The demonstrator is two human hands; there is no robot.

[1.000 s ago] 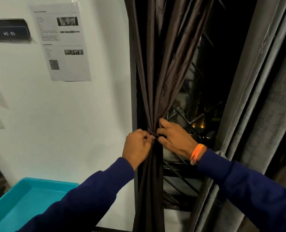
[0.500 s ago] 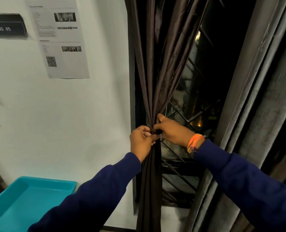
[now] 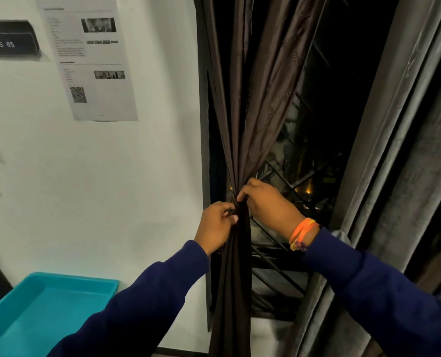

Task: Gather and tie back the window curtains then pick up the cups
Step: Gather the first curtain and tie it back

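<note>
— At the left edge of the window [image 3: 317, 155], what is going on?

— Both hands meet on the brown curtain [image 3: 260, 81], which is gathered into a tight bunch at its waist. The left hand [image 3: 215, 228] has its fingers curled and pinches something dark at the left of the bunch. It looks like a tie [image 3: 236, 202] round the cloth, though it is too dark to be sure.

— And the other one?

— The right hand [image 3: 268, 202] grips the bunch from the right, fingers curled over the same spot, thumb toward the left hand. The two hands are nearly touching, with the gathered cloth between them.

— How does the curtain hang?

— Above the hands it fans out upward in folds; below them it drops straight in a narrow column.

— Anything else nearby?

— A grey curtain [image 3: 399, 140] hangs at the right, apart from the hands. An orange band [image 3: 303, 231] sits on the right wrist, above a dark blue sleeve [image 3: 384, 300]. On the white wall [image 3: 111, 189] to the left are a printed sheet [image 3: 90, 60] and a dark sign [image 3: 8, 39]. A teal tray [image 3: 28, 318] sits low at the left. Cups are out of view.
</note>
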